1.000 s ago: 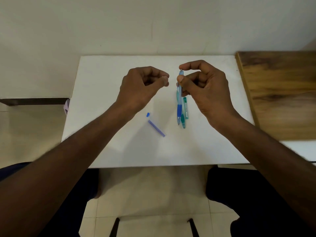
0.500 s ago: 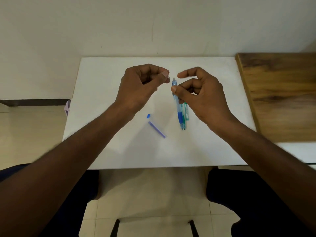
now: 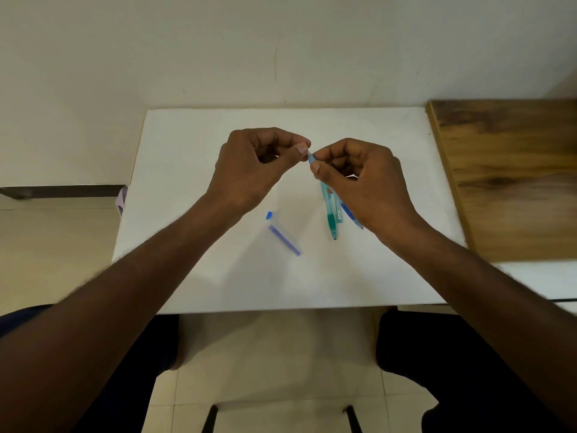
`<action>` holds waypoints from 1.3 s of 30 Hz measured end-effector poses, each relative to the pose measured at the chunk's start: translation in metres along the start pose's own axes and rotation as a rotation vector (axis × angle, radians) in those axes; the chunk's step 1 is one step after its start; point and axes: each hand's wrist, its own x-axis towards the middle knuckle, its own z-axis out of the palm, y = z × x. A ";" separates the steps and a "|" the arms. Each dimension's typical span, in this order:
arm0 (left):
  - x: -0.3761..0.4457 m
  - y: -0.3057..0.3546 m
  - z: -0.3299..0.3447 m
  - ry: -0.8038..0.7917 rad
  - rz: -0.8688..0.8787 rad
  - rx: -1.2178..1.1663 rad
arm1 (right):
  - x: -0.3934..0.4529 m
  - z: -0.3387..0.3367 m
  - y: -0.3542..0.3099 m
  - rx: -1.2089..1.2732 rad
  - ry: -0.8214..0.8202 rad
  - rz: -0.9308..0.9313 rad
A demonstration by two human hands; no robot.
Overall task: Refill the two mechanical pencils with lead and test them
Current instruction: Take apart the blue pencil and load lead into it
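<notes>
My right hand (image 3: 362, 179) grips the blue mechanical pencil (image 3: 351, 216), tilted, with its top end at my fingertips and its blue grip showing below my palm. My left hand (image 3: 256, 164) is pinched at the pencil's top end (image 3: 310, 157); whatever small piece sits between its thumb and finger is too small to tell. The green mechanical pencil (image 3: 330, 214) lies on the white table (image 3: 193, 182) under my right hand. A purple lead tube (image 3: 284, 240) lies open on the table, its blue cap (image 3: 269, 215) just beside its upper end.
A wooden surface (image 3: 512, 179) adjoins the table on the right. The wall stands right behind the table's far edge. My knees and a chair frame (image 3: 281, 417) show below the near edge. A small lilac thing (image 3: 121, 200) pokes out at the table's left edge.
My hands have come together: the left fingertips now meet the pencil's top. The blue pencil tilted, its tip swinging right of the green pencil.
</notes>
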 end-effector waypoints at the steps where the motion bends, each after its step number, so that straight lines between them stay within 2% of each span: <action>1: 0.000 0.000 0.000 0.002 0.014 0.021 | 0.000 0.000 0.000 0.001 0.006 0.001; 16: -0.010 -0.007 -0.007 0.024 0.165 0.194 | -0.003 0.008 0.001 0.039 0.014 -0.009; 24: -0.009 -0.007 -0.028 0.009 0.162 0.253 | 0.003 0.022 -0.010 0.053 -0.004 -0.003; 29: -0.013 -0.031 -0.036 -0.110 0.048 0.435 | 0.024 0.031 -0.011 -0.001 -0.002 0.058; 33: -0.019 -0.043 -0.034 -0.295 -0.081 0.659 | 0.032 0.050 0.006 -0.125 -0.131 0.173; 35: -0.021 -0.044 -0.030 -0.364 -0.053 0.710 | 0.033 0.059 0.013 -0.237 -0.142 0.145; 39: -0.019 -0.044 -0.028 -0.392 0.013 0.814 | 0.036 0.062 0.022 -0.394 -0.119 0.080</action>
